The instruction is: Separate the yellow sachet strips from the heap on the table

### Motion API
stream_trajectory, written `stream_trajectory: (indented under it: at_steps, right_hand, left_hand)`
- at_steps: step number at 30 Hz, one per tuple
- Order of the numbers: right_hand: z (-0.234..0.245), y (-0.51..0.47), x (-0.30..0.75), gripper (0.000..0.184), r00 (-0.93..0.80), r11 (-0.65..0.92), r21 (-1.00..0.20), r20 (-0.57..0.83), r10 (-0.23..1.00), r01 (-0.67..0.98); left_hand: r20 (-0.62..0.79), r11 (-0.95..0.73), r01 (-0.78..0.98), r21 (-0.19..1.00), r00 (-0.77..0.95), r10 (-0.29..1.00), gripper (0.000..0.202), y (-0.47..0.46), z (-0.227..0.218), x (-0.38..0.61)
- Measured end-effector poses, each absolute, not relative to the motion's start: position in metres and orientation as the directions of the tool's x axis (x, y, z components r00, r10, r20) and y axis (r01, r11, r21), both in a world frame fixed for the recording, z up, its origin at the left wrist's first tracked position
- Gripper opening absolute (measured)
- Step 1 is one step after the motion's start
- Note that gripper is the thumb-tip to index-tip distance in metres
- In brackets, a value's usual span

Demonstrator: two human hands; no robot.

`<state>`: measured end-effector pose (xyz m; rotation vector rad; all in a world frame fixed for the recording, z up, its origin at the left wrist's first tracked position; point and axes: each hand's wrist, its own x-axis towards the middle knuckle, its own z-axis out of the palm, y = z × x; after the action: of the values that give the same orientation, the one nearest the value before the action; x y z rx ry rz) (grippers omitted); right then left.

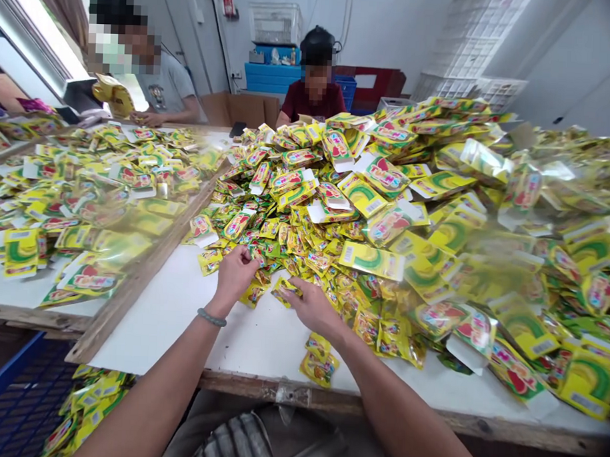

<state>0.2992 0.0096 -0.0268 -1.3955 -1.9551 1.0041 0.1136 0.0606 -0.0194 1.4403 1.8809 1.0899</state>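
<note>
A big heap of small yellow snack packets [305, 235] covers a white table [182, 311]. My left hand [236, 273] is curled at the near edge of the heap, fingers closed on small packets. My right hand [310, 302] lies beside it with fingers bent round a small yellow packet [283, 289]. Two loose packets [319, 359] rest on the table under my right forearm. Larger yellow and green packs [371, 257] lie higher on the heap.
A wooden rail [148, 263] splits this table from a second packet-covered table on the left. Two people sit at the far side. A blue crate [23, 405] with packets stands below left. More packs pile up at the right.
</note>
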Motion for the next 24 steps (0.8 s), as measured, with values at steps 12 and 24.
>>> stream_trajectory:
  at_steps: [12, 24]
  right_hand:
    - [-0.031, 0.019, 0.307, 0.034, -0.124, 0.018, -0.987, -0.001, 0.992, 0.158]
    - [-0.028, 0.021, 0.312, 0.039, -0.226, 0.058, -0.986, 0.021, 0.974, 0.159]
  left_hand:
    - [-0.278, 0.274, -0.174, 0.946, 0.001, 0.961, 0.05, 0.01, -0.022, 0.133]
    - [-0.343, 0.346, -0.148, 0.927, 0.048, 0.938, 0.043, 0.005, -0.028, 0.131]
